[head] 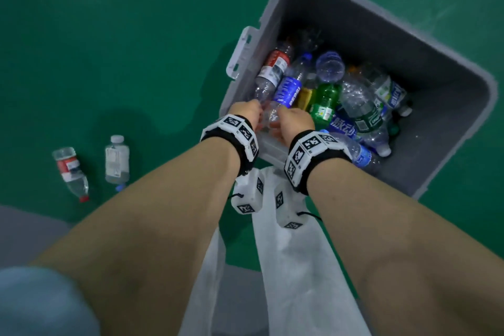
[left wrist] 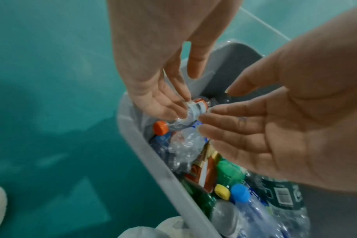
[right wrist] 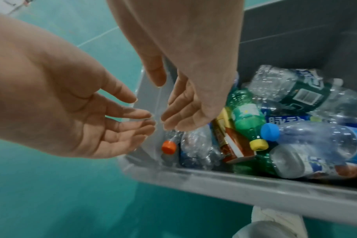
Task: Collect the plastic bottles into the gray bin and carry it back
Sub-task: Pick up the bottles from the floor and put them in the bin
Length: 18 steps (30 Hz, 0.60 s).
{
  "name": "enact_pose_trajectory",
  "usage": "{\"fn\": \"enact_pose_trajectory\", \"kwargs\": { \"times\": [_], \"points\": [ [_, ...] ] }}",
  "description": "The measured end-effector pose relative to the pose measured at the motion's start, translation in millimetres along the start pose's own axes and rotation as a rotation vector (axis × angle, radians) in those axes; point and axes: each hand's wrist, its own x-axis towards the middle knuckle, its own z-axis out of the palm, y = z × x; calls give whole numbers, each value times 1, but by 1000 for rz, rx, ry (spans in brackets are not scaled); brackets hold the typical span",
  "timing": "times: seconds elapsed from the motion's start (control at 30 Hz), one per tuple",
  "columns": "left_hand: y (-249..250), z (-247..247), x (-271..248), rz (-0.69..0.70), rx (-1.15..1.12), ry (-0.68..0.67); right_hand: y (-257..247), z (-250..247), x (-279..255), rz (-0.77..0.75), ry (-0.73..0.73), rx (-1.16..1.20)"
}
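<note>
The gray bin stands on the green floor, holding several plastic bottles: clear, blue-labelled and one green bottle. Both my hands hover over its near left corner. My left hand and right hand face each other with straight fingers. Between them lies a clear bottle. In the left wrist view this red-labelled, orange-capped bottle sits on the pile at the fingertips of my left hand and right hand. Neither hand curls round it. Two more bottles lie on the floor at left, a red-labelled one and a white-capped one.
A white latch handle sticks out from the bin's left wall. My white trouser legs stand just before the bin's near rim. A gray floor strip runs at lower left. Green floor surrounds the bin.
</note>
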Motion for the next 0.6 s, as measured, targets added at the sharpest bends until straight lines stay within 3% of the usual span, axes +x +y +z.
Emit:
{"fn": "enact_pose_trajectory", "kwargs": {
  "times": [0.3,0.6],
  "points": [
    [-75,-136,37,-72,-180,7,11,137,-47,-33,-77,-224],
    [-212,-297,104,-230,-272,58,68,317,-73,-49,-183,-448]
  ]
}}
